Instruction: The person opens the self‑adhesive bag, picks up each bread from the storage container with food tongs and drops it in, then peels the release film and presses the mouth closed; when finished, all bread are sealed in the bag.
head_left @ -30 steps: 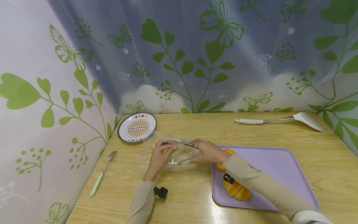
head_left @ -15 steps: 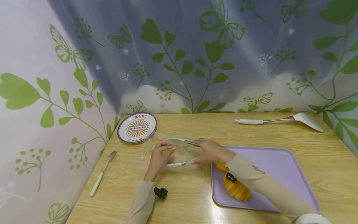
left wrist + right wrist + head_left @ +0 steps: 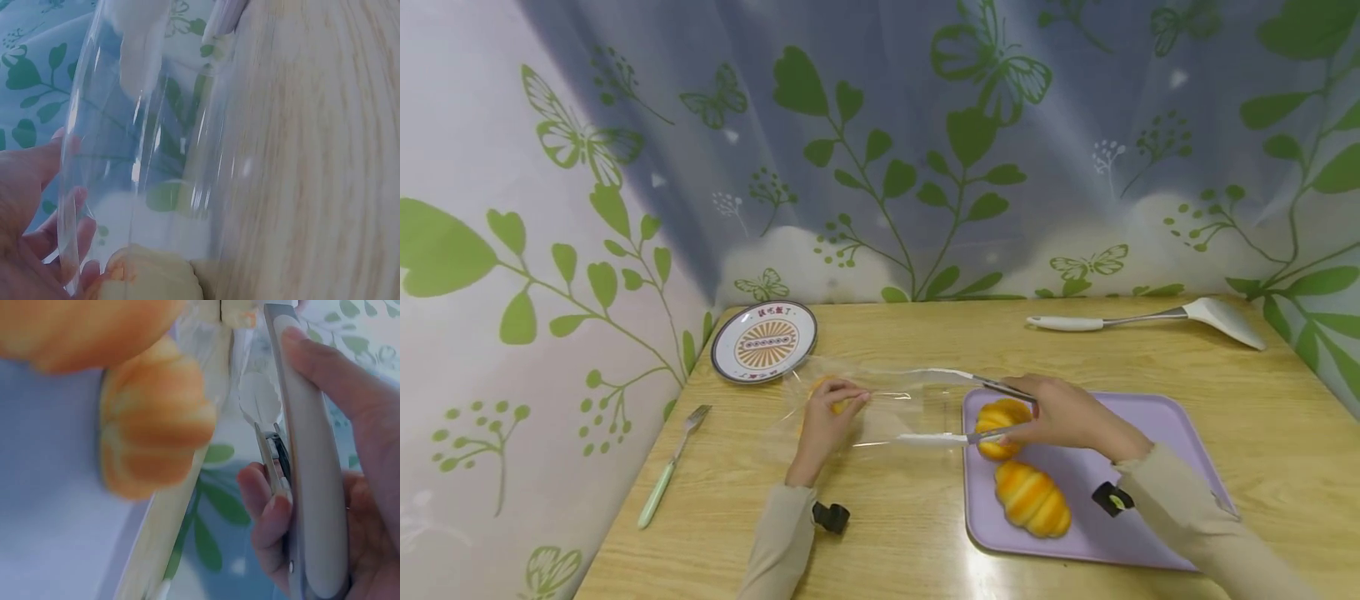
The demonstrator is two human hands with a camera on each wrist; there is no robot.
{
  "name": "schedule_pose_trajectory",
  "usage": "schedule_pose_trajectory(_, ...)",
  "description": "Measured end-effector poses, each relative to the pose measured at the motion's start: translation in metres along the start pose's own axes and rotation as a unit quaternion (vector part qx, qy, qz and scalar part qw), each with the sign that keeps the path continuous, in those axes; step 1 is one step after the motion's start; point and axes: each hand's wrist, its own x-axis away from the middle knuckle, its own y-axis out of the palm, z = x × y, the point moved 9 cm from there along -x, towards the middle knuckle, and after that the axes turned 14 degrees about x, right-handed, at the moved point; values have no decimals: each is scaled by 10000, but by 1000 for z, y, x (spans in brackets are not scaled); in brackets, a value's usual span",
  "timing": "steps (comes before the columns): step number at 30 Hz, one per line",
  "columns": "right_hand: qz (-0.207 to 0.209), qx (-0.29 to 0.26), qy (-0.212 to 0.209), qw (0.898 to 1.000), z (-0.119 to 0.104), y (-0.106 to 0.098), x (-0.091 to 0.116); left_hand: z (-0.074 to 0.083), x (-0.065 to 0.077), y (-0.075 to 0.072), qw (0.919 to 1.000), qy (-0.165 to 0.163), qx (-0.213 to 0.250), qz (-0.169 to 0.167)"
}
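Note:
My left hand point(image 3: 827, 429) pinches the edge of a clear plastic bag point(image 3: 887, 412) at the table's middle. Inside the bag sits a yellow-orange bread roll point(image 3: 150, 275), mostly covered by that hand in the head view. My right hand point(image 3: 1067, 417) grips a pair of tongs point(image 3: 1000, 387) with grey handles and white tips. The two tong arms stand spread apart with nothing between the tips, which overlap the bag's right end. Below the tongs, a round bread roll point(image 3: 1000, 417) and a croissant-shaped bread point(image 3: 1032, 500) lie on the lilac tray point(image 3: 1138, 433).
A patterned plate point(image 3: 764, 342) stands at the back left, close to the bag. Nearer the left edge lies a fork point(image 3: 673, 467) with a green handle. A white spatula point(image 3: 1150, 318) lies along the back right, before a printed curtain point(image 3: 880, 150).
My right hand has drawn the tongs to the right, mostly out of the bag and over the tray, uncovering the breads there. The left hand keeps its place on the bag.

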Motion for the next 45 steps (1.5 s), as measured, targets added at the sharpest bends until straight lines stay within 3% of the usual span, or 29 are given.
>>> schedule_pose_trajectory(5,139,-33,431,9990,26,-6,32,0,0,-1,9999,-113,59,26)
schedule_pose_trajectory(15,963,336,819,9914,61,-10,90,-4,2,-9,9981,-466,362,157)
schedule_pose_trajectory(20,822,48,1089,9906,72,-3,107,-5,2,-10,9971,-627,398,160)
schedule_pose_trajectory(36,928,279,1328,9864,71,4,114,-8,2,-8,9958,-685,608,50)
schedule_pose_trajectory(45,1350,33,1226,9832,62,0,103,-11,2,-9,9959,-744,521,42)
